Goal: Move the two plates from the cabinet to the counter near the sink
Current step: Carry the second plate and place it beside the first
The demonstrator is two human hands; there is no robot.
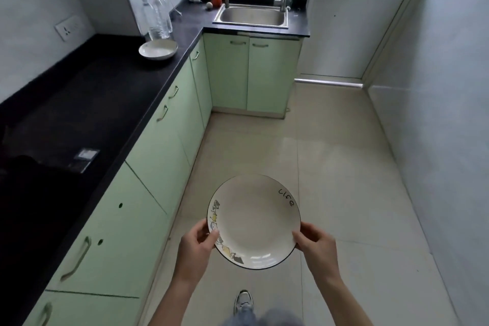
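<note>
Plate one down, plate two in your hands.
Head view: white plate (158, 50) sits on the counter (87, 92) near the sink (251, 16); your left hand (197, 242) and right hand (316, 242) clamp the printed plate (254, 221) over the floor, undelivered.

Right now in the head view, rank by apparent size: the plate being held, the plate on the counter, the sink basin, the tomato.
1. Held plate, though nearness to the camera inflates it.
2. Sink basin.
3. Plate on the counter, farther off; the true sizes of the two plates cannot be compared.
4. Tomato.
</note>
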